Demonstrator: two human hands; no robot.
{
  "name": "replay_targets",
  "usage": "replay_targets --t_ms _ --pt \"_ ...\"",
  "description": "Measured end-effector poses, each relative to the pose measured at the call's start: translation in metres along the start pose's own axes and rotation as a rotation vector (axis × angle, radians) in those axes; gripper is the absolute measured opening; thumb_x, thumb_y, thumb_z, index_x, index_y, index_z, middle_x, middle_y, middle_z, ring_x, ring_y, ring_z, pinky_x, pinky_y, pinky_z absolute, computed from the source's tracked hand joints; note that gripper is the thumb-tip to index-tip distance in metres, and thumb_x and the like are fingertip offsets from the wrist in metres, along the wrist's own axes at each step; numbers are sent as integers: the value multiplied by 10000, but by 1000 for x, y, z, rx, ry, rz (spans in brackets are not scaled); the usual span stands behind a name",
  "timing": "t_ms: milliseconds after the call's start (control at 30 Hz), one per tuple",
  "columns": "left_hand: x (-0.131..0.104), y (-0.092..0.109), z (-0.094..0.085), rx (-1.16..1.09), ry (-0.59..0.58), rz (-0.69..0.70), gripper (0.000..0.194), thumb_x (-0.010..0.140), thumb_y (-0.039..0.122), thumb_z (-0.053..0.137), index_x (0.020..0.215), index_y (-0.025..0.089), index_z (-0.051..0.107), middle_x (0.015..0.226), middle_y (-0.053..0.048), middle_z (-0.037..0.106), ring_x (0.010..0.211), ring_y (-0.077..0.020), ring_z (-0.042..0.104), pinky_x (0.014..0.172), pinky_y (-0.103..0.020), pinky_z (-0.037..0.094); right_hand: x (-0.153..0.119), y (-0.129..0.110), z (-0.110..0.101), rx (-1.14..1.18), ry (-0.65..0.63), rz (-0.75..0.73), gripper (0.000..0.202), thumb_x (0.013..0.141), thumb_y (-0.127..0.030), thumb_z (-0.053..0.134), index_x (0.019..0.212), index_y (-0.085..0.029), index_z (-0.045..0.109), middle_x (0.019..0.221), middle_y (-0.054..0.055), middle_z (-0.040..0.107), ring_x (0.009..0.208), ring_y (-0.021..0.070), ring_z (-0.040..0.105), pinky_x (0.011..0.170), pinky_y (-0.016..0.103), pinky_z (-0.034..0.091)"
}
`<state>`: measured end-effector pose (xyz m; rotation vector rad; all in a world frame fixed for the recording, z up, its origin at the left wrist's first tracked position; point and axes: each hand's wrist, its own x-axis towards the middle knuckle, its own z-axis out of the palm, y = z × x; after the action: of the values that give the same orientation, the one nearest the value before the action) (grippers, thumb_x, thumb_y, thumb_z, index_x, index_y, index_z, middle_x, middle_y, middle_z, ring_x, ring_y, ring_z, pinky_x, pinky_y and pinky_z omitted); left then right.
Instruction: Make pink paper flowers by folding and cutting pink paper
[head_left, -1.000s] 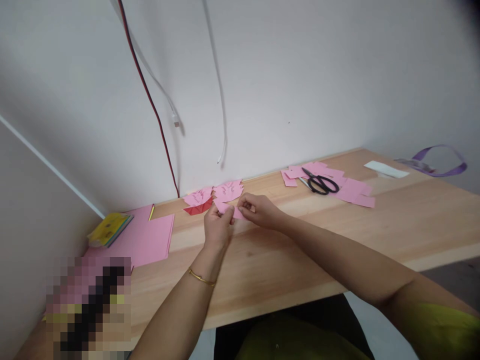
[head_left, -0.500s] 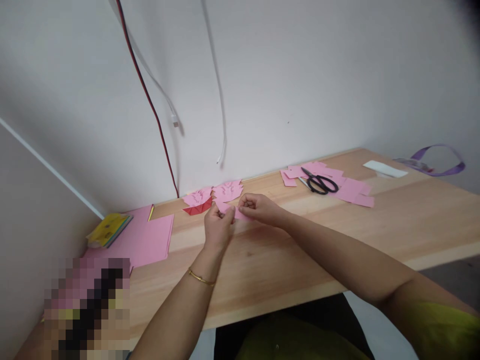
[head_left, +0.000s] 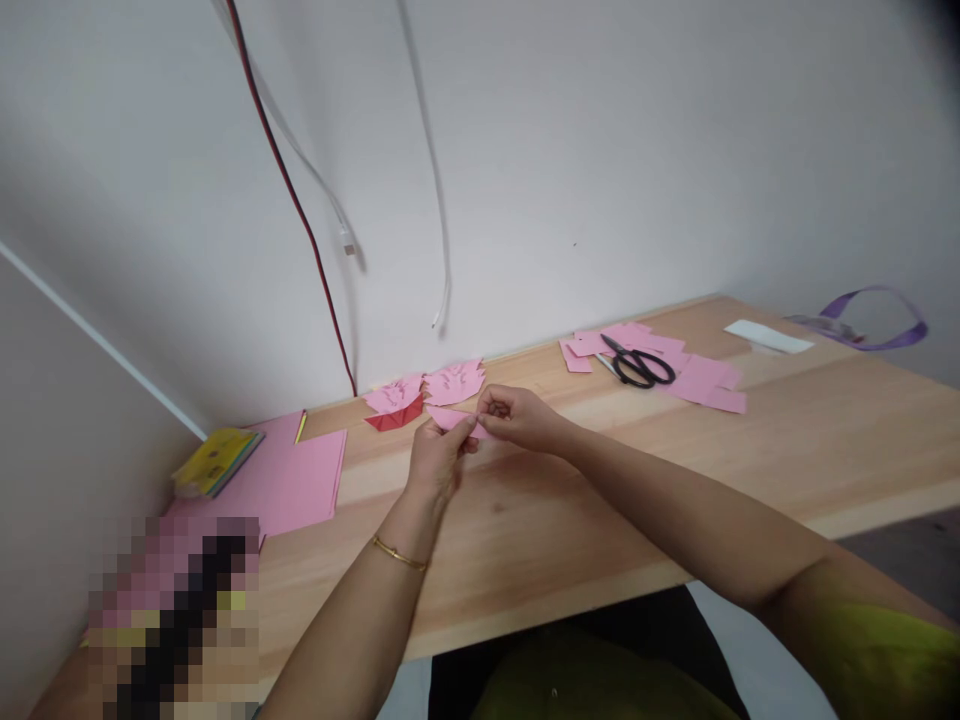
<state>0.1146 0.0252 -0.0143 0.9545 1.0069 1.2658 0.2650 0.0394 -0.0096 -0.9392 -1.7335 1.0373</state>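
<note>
So where's that pink paper piece [head_left: 448,416]?

Pinched between fingertips of both the left hand [head_left: 439,455] and right hand [head_left: 520,416], near the table's [head_left: 540,560] wall-side edge, beside some red folded paper [head_left: 397,414].

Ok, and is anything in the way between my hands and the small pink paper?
Nothing visible is: your left hand and right hand are both pinching the small pink paper. The red folded paper and jagged pink cut-outs lie beyond, toward the wall; the scissors are off right.
</note>
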Motion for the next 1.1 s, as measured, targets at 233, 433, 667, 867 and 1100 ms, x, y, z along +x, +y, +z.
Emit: replay_targets --t_ms 233,433,667,867,1100 --pt "-1 3 1 47 4 10 298 537 291 805 627 122 576 513 24 553 433 -62 471 445 -192 362 -2 -3 -2 -77 18 -65 78 751 -209 533 686 -169 517 599 -41 476 545 81 411 521 204 319" --pt "0 2 1 43 25 6 297 535 293 808 637 117 591 510 24 551 431 -66 477 449 -201 374 -3 -3 1 -160 68 -117 73 762 -192 521 692 -171 530 621 -30 500 582 89 432 550 206 330" --pt "0 1 1 10 34 2 272 549 271 786 666 122 591 536 22 568 416 -68 479 428 -202 374 -3 -5 2 -172 75 -105 69 763 -211 536 728 -164 571 647 -13 555 602 95 473 572 210 357" --pt "1 -2 0 69 33 31 239 577 278 765 630 130 585 505 15 555 421 -76 482 421 -198 376 -2 2 2 -194 70 -106 51 749 -195 539 733 -167 578 631 -25 543 579 90 466 555 204 350" --pt "1 -2 0 87 66 35 195 580 246 747 605 131 593 504 5 554 424 -82 486 419 -200 377 -2 6 4 -333 81 -233 58 758 -176 544 725 -169 592 683 2 583 630 108 504 602 220 363"
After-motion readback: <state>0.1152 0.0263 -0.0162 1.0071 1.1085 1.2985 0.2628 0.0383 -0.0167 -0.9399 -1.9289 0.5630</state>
